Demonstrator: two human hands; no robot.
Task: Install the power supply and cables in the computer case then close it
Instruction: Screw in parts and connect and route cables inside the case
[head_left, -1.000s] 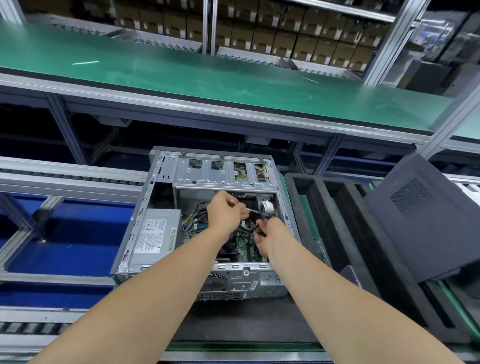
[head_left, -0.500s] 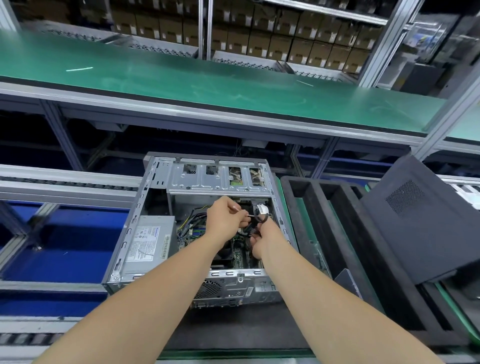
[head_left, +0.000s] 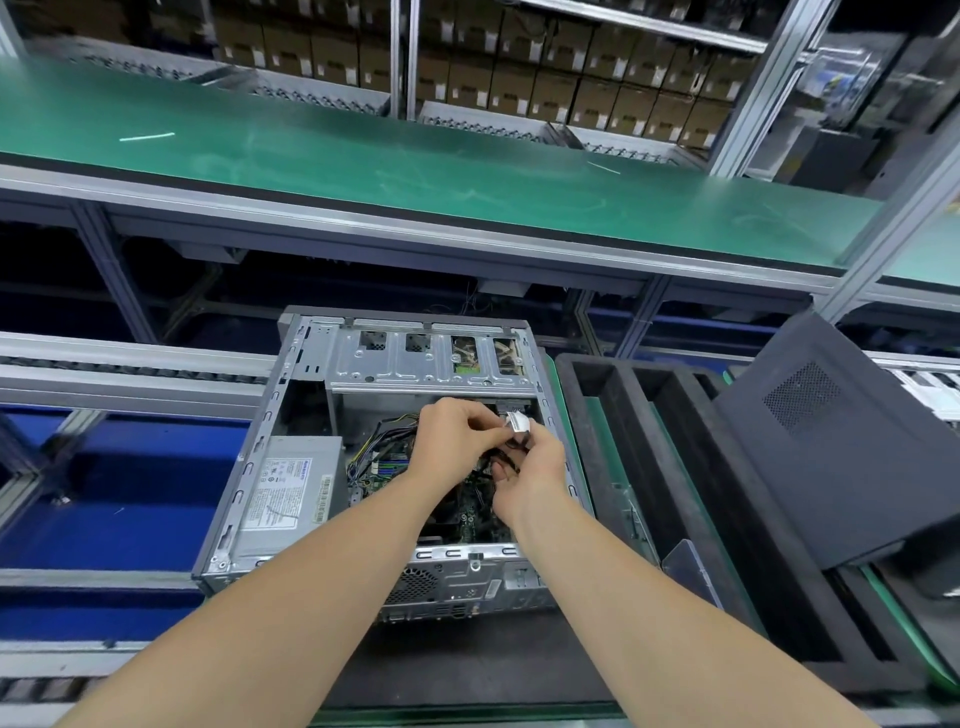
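Lying open on its side, silver computer case (head_left: 244, 467) showing its rear grille (head_left: 415, 584) nearest, grey labelled power supply (head_left: 291, 493) sitting in its left corner, left hand (head_left: 452, 441) and right hand (head_left: 532, 470) pinching a white cable connector (head_left: 518, 422), drive cage (head_left: 431, 358) beyond.

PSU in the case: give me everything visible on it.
The PSU is a grey metal box with a white printed label and a barcode strip on its upper face. It lies flat in the near-left corner of the open case, against the left wall. Coloured wires bunch beside its far-right corner. The left hand and right hand are clear of it.
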